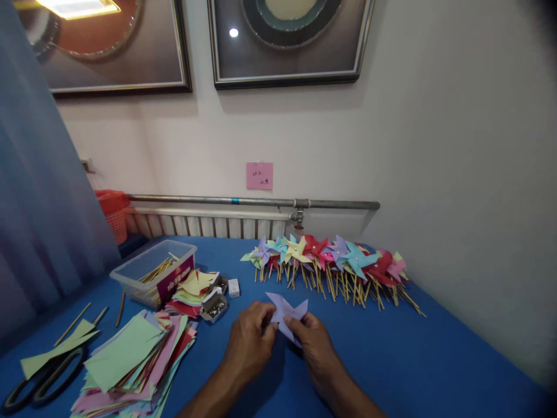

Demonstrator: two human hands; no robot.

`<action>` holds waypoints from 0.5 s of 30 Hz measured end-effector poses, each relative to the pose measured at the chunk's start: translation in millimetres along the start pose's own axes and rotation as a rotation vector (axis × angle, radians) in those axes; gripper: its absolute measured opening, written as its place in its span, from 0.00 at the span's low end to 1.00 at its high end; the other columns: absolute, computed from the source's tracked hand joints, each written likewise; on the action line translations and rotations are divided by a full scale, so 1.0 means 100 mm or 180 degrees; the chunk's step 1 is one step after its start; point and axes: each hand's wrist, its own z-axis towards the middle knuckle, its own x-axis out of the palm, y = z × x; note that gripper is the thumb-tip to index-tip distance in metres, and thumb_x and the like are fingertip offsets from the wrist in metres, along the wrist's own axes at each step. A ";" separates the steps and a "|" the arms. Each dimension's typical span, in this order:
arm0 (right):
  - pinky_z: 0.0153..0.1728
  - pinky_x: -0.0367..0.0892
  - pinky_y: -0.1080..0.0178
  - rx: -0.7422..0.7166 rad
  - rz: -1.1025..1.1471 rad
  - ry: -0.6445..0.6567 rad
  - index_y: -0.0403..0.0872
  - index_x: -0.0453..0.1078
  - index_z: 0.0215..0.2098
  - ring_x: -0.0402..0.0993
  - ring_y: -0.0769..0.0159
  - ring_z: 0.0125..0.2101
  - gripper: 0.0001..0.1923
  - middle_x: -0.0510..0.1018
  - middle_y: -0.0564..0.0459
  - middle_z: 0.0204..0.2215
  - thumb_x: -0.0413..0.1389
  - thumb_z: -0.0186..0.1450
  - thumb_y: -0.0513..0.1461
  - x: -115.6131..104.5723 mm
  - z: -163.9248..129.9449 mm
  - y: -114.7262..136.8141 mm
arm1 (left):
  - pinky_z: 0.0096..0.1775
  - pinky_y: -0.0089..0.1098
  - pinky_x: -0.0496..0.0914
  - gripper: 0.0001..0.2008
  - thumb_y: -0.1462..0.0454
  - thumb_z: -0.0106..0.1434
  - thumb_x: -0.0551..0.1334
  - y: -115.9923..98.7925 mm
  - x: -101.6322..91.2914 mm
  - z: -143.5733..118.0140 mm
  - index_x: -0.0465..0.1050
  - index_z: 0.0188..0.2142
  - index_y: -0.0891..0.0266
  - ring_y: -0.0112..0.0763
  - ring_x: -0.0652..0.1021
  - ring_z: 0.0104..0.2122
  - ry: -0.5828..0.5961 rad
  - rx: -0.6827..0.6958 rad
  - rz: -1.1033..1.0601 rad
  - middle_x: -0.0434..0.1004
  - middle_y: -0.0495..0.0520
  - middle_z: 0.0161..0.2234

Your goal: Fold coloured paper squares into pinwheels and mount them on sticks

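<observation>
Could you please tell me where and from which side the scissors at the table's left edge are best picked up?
Take the scissors by the black handle loops, coming from the near left, probably. The loops lie flat and bare on the blue table, pointing toward the person. The blades run away under a green paper strip, so fingers cannot close on them cleanly.

Two framed pictures (287,43) are hanging on a pale wall (435,145) above a white radiator (204,223). A blue curtain (39,203) is hanging left of the radiator, a ceiling light reflecting in the glass above.

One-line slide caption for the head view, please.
Both hands, left hand and right hand, fold a lavender paper pinwheel above the blue table, beside finished pinwheels.
</observation>
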 end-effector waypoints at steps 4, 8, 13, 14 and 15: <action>0.39 0.71 0.61 -0.0002 0.0027 -0.0009 0.44 0.79 0.38 0.80 0.58 0.34 0.20 0.85 0.50 0.33 0.71 0.49 0.43 -0.02 0.03 -0.03 | 0.38 0.32 0.66 0.10 0.67 0.59 0.60 -0.02 0.03 0.00 0.77 0.39 0.62 0.33 0.75 0.34 -0.0065 -0.0381 -0.0495 0.77 0.52 0.34; 0.39 0.71 0.60 0.0011 0.0083 0.0024 0.43 0.79 0.39 0.80 0.58 0.34 0.21 0.85 0.49 0.32 0.71 0.50 0.44 -0.02 0.02 -0.03 | 0.38 0.31 0.68 0.10 0.65 0.58 0.62 -0.01 0.07 0.03 0.78 0.39 0.65 0.34 0.76 0.34 -0.0046 -0.0719 -0.1184 0.79 0.54 0.34; 0.39 0.71 0.60 0.0030 0.0210 0.0044 0.43 0.79 0.40 0.80 0.58 0.34 0.22 0.85 0.49 0.33 0.71 0.51 0.45 0.02 -0.02 0.00 | 0.38 0.31 0.68 0.12 0.65 0.57 0.62 0.00 0.08 0.04 0.78 0.40 0.66 0.34 0.77 0.34 -0.0013 -0.0854 -0.1489 0.80 0.55 0.34; 0.39 0.71 0.61 0.0029 0.0219 0.0044 0.43 0.79 0.40 0.80 0.58 0.34 0.22 0.85 0.49 0.33 0.71 0.50 0.45 0.02 -0.02 0.01 | 0.38 0.31 0.68 0.12 0.66 0.57 0.62 0.00 0.08 0.04 0.78 0.40 0.66 0.34 0.77 0.34 -0.0024 -0.0835 -0.1484 0.80 0.55 0.34; 0.39 0.70 0.61 0.0031 0.0220 0.0044 0.43 0.79 0.39 0.80 0.59 0.33 0.21 0.85 0.49 0.32 0.72 0.50 0.45 0.03 -0.02 0.01 | 0.38 0.30 0.68 0.12 0.67 0.56 0.61 0.01 0.08 0.03 0.78 0.40 0.66 0.33 0.77 0.34 -0.0044 -0.0809 -0.1461 0.80 0.54 0.34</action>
